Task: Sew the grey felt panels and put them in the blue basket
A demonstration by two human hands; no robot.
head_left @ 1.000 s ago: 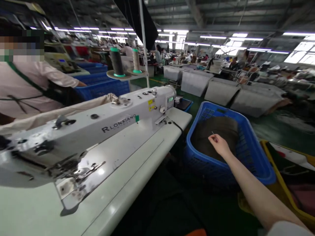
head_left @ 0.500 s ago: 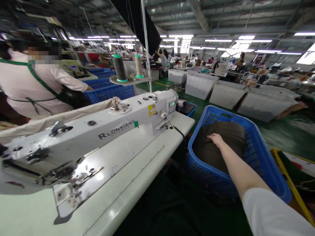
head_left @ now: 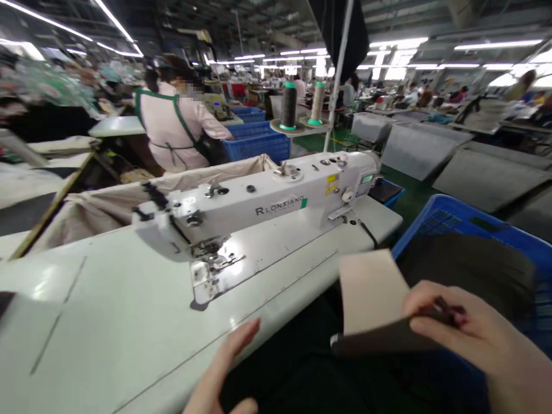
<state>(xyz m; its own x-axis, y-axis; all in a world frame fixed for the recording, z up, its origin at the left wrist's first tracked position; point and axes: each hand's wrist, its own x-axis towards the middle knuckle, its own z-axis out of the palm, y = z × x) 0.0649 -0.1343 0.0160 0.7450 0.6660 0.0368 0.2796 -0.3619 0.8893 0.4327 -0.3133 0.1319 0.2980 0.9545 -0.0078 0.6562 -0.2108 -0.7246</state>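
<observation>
My right hand [head_left: 461,328] pinches a folded piece of dark brown material [head_left: 383,339] with a pale beige face [head_left: 371,287], between thumb and fingers, beside the front edge of the sewing table. My left hand [head_left: 228,368] is held near that edge with thumb and fingers apart and nothing in it. Behind it stands a white sewing machine [head_left: 259,201] marked "RLONXIANG", its needle area [head_left: 215,264] bare of fabric. To the right, a blue plastic basket [head_left: 457,213] holds more dark brown pieces [head_left: 470,270], partly hidden behind my right hand.
Two thread cones, one dark [head_left: 288,106] and one beige [head_left: 318,103], stand behind the machine by a pole [head_left: 338,75]. A co-worker in a pink top [head_left: 172,126] is at the back left. Grey bins [head_left: 416,149] line the back right.
My right hand has come out of the basket toward me, now holding a brown and beige piece. My left hand has entered the view. The camera has turned left.
</observation>
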